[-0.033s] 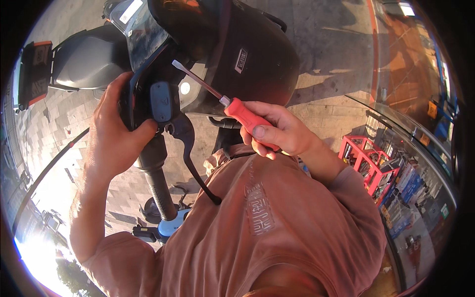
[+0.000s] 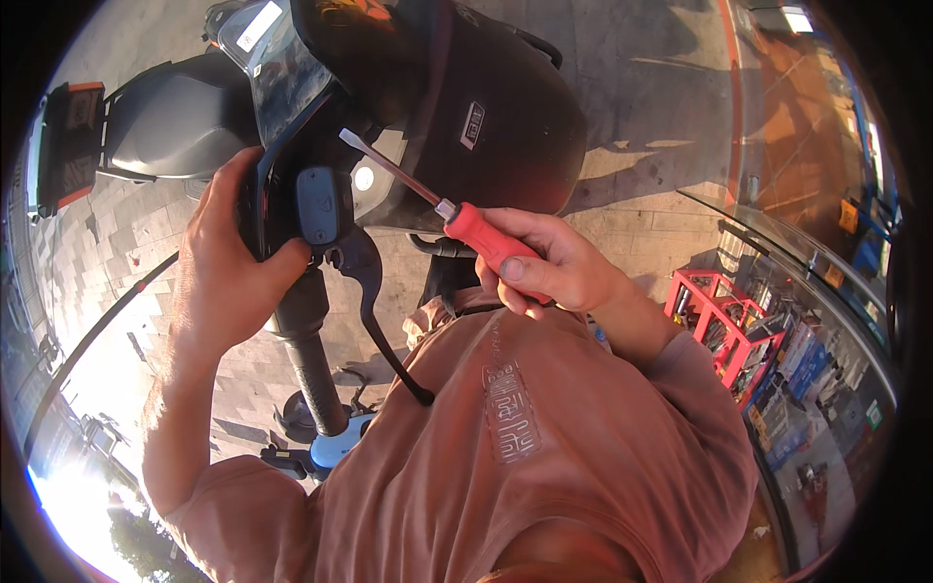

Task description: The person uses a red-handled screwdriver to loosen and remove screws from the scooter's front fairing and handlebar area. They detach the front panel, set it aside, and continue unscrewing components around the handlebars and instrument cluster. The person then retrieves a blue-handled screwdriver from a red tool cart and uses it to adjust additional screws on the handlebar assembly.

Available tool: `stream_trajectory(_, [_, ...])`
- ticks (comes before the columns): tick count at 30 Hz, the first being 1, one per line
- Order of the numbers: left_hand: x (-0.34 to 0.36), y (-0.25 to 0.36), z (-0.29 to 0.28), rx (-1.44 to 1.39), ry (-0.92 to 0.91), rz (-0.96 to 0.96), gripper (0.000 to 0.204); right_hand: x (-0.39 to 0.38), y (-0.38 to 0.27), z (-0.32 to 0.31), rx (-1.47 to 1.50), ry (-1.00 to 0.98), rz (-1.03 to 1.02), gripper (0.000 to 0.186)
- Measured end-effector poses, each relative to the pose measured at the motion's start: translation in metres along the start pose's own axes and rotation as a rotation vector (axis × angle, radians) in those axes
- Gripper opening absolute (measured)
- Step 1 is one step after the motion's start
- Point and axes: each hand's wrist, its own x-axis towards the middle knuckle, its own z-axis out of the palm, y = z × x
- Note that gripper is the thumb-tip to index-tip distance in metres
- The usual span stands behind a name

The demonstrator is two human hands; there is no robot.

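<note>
My right hand point(image 2: 559, 262) is wrapped around the red handle of a flat-blade screwdriver point(image 2: 476, 233). Its metal shaft slants up and left, with the tip over the scooter's dark front, near the handlebar; whether it touches anything I cannot tell. My left hand point(image 2: 219, 257) grips the black handlebar housing point(image 2: 277, 189), thumb on the near side and fingers going out of sight round the far edge. Beside the thumb sit a blue-grey brake reservoir cap point(image 2: 318, 206) and a black brake lever point(image 2: 369, 291). A ribbed handlebar grip point(image 2: 316, 379) runs down toward me.
The scooter's large black front panel point(image 2: 501, 117) stands ahead, its seat point(image 2: 180, 112) at the far left. A glass-topped case point(image 2: 826, 330) on the right has a red rack point(image 2: 714, 301) of small goods by it. Behind the grip is a blue vehicle part point(image 2: 340, 447).
My right hand and the screwdriver have shifted slightly down, toward me. My left hand keeps its hold on the housing.
</note>
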Motion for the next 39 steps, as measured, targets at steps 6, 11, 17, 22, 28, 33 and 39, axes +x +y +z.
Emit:
stream_trajectory(6, [-0.008,-0.001,0.007,0.097,0.059,-0.077,0.088,-0.029,-0.022,-0.025,-0.05,0.002,-0.015,0.059])
stream_trajectory(11, [-0.013,0.003,0.006,-0.015,0.047,-0.28,0.1,-0.056,-0.051,-0.093,-0.109,-0.011,-0.126,0.062])
stream_trajectory(17, [-0.013,0.01,0.003,-0.176,0.086,-0.59,0.085,-0.124,-0.1,-0.26,-0.151,0.13,-0.154,0.06])
stream_trajectory(22, [-0.02,-0.003,-0.003,-0.306,0.117,-0.807,0.08,-0.226,-0.145,-0.368,-0.166,0.687,-0.174,0.053])
stream_trajectory(28, [-0.055,-0.038,-0.002,-0.191,0.313,-0.917,0.083,-0.232,-0.217,-0.434,-0.327,0.58,-0.243,0.05])
stream_trajectory(33, [-0.082,-0.06,0.017,-0.256,0.606,-0.89,0.078,-0.174,-0.269,-0.434,-0.427,0.421,-0.209,0.054])
stream_trajectory(39, [-0.112,-0.087,0.026,-0.324,0.657,-1.0,0.072,-0.14,-0.315,-0.477,-0.576,0.385,-0.034,0.052])
